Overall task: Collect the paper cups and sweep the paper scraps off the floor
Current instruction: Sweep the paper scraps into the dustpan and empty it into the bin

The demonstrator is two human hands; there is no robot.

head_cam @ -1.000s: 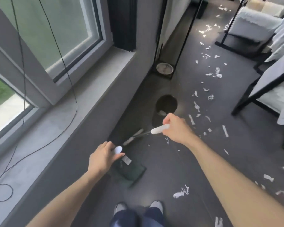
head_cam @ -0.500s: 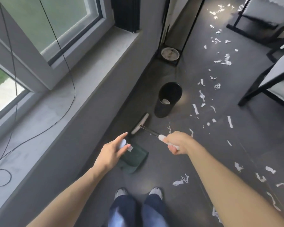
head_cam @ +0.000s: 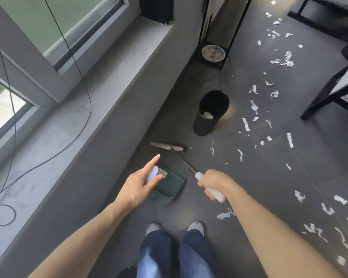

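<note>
Dark floor (head_cam: 269, 177), one broom (head_cam: 170, 147), one dustpan (head_cam: 169, 187)

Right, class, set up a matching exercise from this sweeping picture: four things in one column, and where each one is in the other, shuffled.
Things:
1. broom
2. dustpan
3. black bin
4. paper scraps

Places:
A. upright on the floor, with something white inside
B. scattered over the dark floor to the right
C. handle gripped in the right hand
D. handle top under the left hand

Pairs: 1-C, 2-D, 3-A, 4-B
</note>
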